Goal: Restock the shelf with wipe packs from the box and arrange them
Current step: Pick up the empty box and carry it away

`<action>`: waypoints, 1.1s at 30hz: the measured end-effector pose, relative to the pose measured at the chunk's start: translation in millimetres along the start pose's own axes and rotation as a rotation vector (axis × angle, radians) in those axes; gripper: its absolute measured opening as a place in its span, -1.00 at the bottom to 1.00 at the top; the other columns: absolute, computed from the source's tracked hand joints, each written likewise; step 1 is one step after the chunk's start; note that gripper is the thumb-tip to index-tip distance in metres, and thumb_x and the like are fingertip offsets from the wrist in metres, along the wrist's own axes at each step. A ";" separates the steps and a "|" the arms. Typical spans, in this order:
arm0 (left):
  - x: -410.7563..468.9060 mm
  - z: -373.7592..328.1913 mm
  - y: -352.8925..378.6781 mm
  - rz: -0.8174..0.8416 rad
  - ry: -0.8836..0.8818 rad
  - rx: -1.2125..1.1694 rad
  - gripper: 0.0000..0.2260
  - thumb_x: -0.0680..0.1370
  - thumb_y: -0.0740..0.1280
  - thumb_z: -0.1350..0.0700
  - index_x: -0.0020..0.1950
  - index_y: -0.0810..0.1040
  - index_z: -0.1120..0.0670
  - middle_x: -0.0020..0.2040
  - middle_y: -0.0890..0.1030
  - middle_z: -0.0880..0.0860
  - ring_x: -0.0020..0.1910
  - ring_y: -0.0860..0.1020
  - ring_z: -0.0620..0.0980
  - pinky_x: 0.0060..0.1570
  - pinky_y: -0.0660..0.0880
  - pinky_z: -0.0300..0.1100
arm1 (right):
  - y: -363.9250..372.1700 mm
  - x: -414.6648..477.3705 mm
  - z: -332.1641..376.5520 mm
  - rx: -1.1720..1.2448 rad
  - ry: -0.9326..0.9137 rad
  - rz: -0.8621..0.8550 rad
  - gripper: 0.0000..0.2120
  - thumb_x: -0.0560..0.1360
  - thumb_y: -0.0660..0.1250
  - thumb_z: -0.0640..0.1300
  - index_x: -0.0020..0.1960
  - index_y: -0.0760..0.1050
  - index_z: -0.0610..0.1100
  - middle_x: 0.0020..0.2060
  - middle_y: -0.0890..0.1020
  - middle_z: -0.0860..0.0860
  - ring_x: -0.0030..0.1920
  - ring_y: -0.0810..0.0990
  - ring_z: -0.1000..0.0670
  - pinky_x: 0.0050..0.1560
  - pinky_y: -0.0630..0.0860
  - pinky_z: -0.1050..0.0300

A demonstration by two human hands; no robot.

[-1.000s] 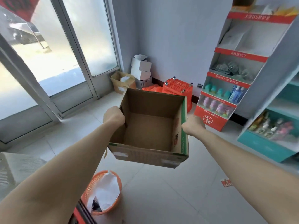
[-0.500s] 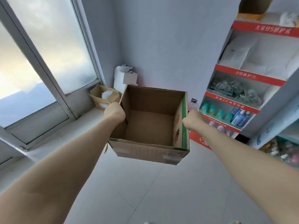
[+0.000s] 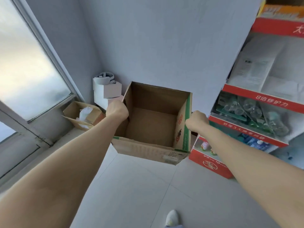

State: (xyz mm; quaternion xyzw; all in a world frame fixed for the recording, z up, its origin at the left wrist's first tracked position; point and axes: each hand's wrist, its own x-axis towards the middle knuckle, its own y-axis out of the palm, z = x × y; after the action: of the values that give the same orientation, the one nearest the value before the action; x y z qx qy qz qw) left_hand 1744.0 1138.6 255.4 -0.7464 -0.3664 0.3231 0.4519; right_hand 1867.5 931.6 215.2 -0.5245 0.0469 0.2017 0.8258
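Left hand (image 3: 117, 111) and right hand (image 3: 196, 120), apart, each clamped a side wall of the box (image 3: 153, 127). It hung above the floor (image 3: 131, 186), mouth up, tipped toward the camera, near-square, no clear long axis; shelf (image 3: 256, 97) close on its right.

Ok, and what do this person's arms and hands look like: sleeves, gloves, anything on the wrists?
Both arms are bare to the frame edge: no sleeve, watch or bracelet on the left forearm or right forearm. The left hand and right hand wear no gloves; their fingers are hidden, so rings cannot be judged. A white rounded shoe toe shows below.
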 end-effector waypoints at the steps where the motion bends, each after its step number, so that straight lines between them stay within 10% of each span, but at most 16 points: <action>1: 25.6 -12.9 7.7 -0.009 0.000 0.005 -0.74 0.55 0.20 0.37 0.22 0.48 0.30 0.19 0.55 0.26 0.21 0.51 0.22 0.14 0.47 -0.04 | -1.2 26.7 5.3 0.004 0.003 0.004 -0.87 0.46 0.19 -0.33 -0.25 0.32 -0.23 -0.21 0.46 -0.13 -0.20 0.47 -0.13 -0.49 0.22 0.22; 25: 439.6 -137.3 250.2 0.244 0.161 0.142 -0.72 0.52 0.19 0.35 0.22 0.45 0.29 0.20 0.53 0.29 0.24 0.47 0.28 0.17 0.44 0.03 | 130.3 422.2 28.3 0.038 0.341 0.101 -0.67 0.45 0.17 -0.41 -0.42 0.22 -0.17 -0.45 0.33 -0.05 -0.46 0.31 0.01 -0.52 0.15 0.22; 33: 480.7 -120.1 334.8 0.310 0.182 0.165 -0.71 0.49 0.20 0.34 0.19 0.48 0.25 0.15 0.57 0.25 0.18 0.49 0.26 0.17 0.48 0.04 | 192.9 464.0 -1.6 0.104 0.442 0.137 -0.84 0.46 0.21 -0.34 0.01 0.50 -0.33 0.00 0.59 -0.24 0.00 0.58 -0.24 -0.17 0.42 0.11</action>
State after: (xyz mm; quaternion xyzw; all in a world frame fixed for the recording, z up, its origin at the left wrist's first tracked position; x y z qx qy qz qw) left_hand 2178.3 1381.2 -76.4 -0.7803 -0.1771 0.3489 0.4879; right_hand 2218.2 1133.0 -83.0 -0.5085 0.2723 0.1347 0.8057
